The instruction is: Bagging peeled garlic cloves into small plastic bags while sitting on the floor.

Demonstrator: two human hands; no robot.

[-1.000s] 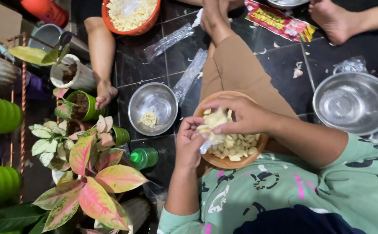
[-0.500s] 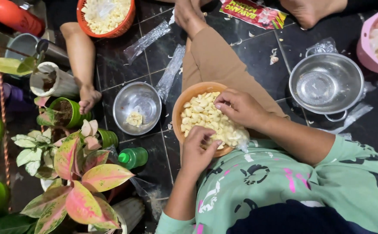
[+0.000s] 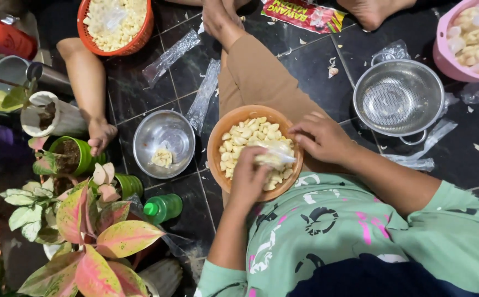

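Observation:
An orange bowl [image 3: 217, 144] of peeled garlic cloves rests on my lap, over tan trousers. My left hand [image 3: 248, 177] is over the bowl's near side and grips a small clear plastic bag [image 3: 274, 155] with cloves in it. My right hand [image 3: 320, 137] sits at the bowl's right rim, fingers curled by the bag's end. I cannot tell whether it grips the bag.
On the dark tiled floor stand a small steel bowl [image 3: 163, 144] with a few cloves, a steel colander [image 3: 399, 98], an orange basket [image 3: 115, 25] and a pink tub [image 3: 473, 38] of cloves. Another person's foot [image 3: 101, 135] and potted plants [image 3: 93, 225] are at left, with empty plastic bags scattered about.
The bag came down from above the bowl onto the cloves. My right hand slid off it to the bowl's right rim. The view shifted, so the colander now sits farther left.

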